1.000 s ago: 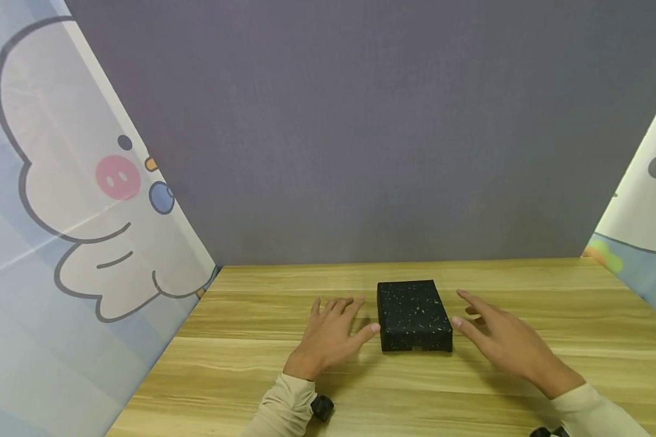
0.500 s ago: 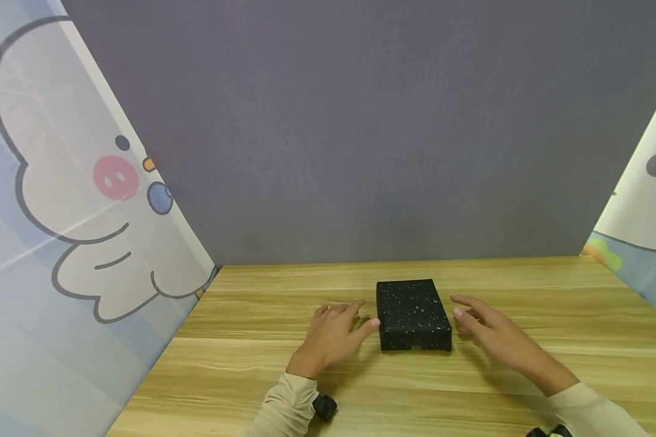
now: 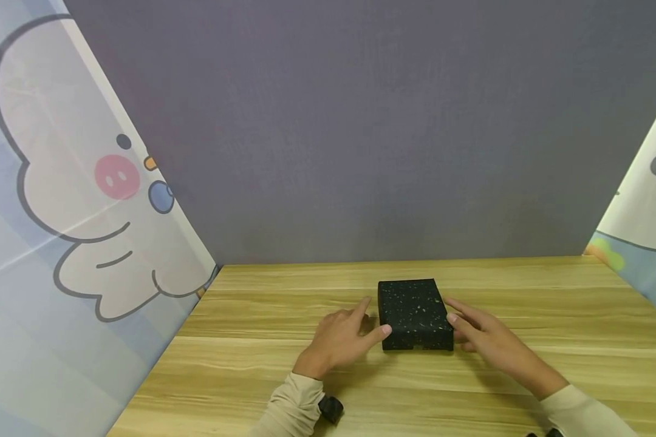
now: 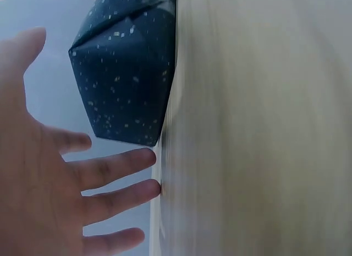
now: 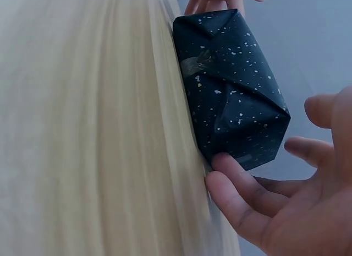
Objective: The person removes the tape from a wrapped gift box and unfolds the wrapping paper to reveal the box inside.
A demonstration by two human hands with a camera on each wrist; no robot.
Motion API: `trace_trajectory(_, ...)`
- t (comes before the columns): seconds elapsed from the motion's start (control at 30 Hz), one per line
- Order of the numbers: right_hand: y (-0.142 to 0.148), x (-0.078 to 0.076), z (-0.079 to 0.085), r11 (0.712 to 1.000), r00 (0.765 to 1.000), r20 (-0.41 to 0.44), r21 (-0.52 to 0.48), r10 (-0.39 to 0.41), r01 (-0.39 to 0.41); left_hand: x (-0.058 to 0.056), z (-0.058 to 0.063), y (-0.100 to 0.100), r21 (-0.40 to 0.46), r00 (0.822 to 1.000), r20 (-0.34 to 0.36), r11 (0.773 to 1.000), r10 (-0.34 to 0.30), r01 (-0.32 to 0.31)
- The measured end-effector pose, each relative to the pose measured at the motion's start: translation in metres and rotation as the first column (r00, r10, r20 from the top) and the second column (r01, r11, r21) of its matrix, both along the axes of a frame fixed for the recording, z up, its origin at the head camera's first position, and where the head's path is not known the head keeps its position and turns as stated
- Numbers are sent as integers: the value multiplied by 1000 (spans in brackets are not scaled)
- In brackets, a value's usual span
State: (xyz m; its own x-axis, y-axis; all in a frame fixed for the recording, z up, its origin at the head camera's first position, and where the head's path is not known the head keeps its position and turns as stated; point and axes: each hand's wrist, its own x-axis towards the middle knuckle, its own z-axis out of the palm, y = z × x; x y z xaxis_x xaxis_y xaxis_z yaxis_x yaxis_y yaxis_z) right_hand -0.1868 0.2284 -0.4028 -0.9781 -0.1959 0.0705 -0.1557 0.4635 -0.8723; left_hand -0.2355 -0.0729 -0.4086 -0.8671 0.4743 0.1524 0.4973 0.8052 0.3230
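A box wrapped in black paper with pale speckles (image 3: 415,312) lies flat on the wooden table. Folded paper and a piece of clear tape (image 5: 198,64) show on its near side in the right wrist view. Just left of the box is my left hand (image 3: 341,340), fingers spread and the thumb by the near left corner. In the left wrist view, a small gap separates those fingers (image 4: 113,170) from the box. On the other side, my right hand (image 3: 492,343) has its thumb and fingers along the right side. Two right fingertips (image 5: 223,162) appear to touch the box's lower end.
Light wood-grain table (image 3: 240,358) surrounds the box. A grey panel (image 3: 361,133) rises along the table's back edge. Cartoon-printed sheets hang at the left (image 3: 82,261) and right (image 3: 642,212). A small black device (image 3: 331,409) is strapped at the left wrist.
Both hands have come closer to the box from either side. My right hand moved left to its edge, and my left hand moved slightly right. The box has stayed in place.
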Motion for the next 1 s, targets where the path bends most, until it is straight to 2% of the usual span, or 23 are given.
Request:
trace_trajectory(0.17,0,-1,-2,1000,1000,-6,-7,-8,8,3,1,5,15,999,40,1000,0,0)
trace_trajectory(0.6,-7,1,-5,995,993,100,-66,-70,76,2,0,7,42,997,77,999,23,-26)
trace_trajectory(0.8,-9,1,-5,991,991,98,-93,-89,98,3,0,7,67,992,119,997,26,-34)
trace_trajectory(1.0,-12,3,-4,990,991,96,-97,-98,107,4,-1,8,117,991,131,992,26,-42)
